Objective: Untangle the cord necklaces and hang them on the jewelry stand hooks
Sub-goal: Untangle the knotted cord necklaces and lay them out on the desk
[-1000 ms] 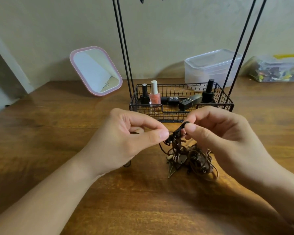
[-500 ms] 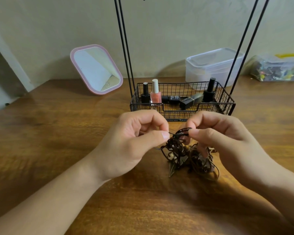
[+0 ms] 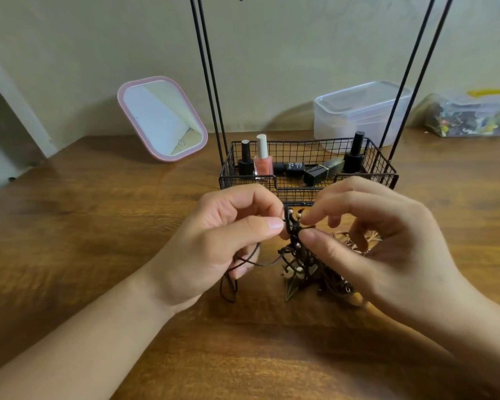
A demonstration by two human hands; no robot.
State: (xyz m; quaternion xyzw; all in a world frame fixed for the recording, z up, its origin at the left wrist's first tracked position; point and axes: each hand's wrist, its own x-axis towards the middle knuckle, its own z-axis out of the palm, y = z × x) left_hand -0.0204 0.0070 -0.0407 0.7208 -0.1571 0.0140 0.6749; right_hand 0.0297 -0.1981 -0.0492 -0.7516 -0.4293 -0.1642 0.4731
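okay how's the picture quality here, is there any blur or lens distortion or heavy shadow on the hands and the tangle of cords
Head view: the wide lens leans the stand's rods outward. The left hand and right hand are fairly sharp; the cord tangle is soft in fine detail. Soft light throws dim shadows on the table under the hands. The mirror shows no glare.

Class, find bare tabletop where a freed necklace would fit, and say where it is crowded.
Free: wooden tabletop left of the left hand, below the pink-framed mirror. Crowded: around the tangled cord necklaces and black wire basket.
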